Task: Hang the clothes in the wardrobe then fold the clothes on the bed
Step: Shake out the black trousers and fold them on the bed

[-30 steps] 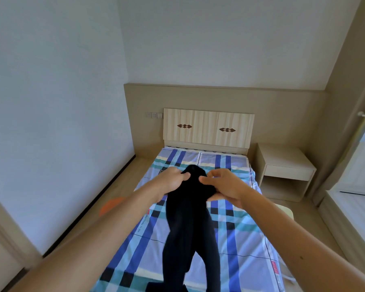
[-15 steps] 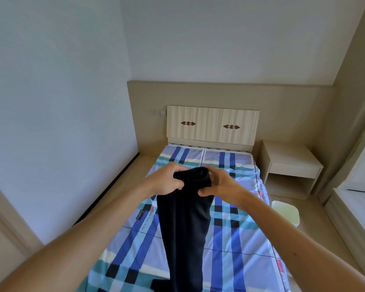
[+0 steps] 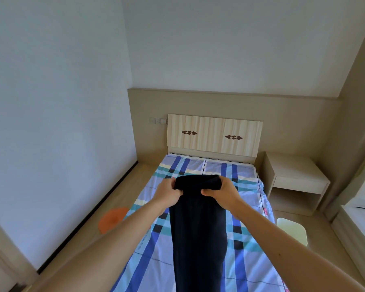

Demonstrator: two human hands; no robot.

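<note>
A dark navy garment [image 3: 198,232] hangs in front of me over the bed [image 3: 249,262], which has a blue, teal and white plaid sheet. My left hand [image 3: 169,192] grips the left end of its top edge. My right hand [image 3: 220,191] grips the right end. The top edge is stretched flat between the two hands, and the cloth drops straight down out of the bottom of the view. The wardrobe is not in view.
A pale striped headboard [image 3: 214,134] stands at the far end of the bed. A light wooden nightstand [image 3: 293,182] sits to its right, with a pale stool [image 3: 292,229] in front of it. An orange object [image 3: 112,219] lies on the floor to the left.
My hands have moved apart, spreading the bunched top of the garment into a flat, wide edge. The view has tilted upward, showing more of the wall.
</note>
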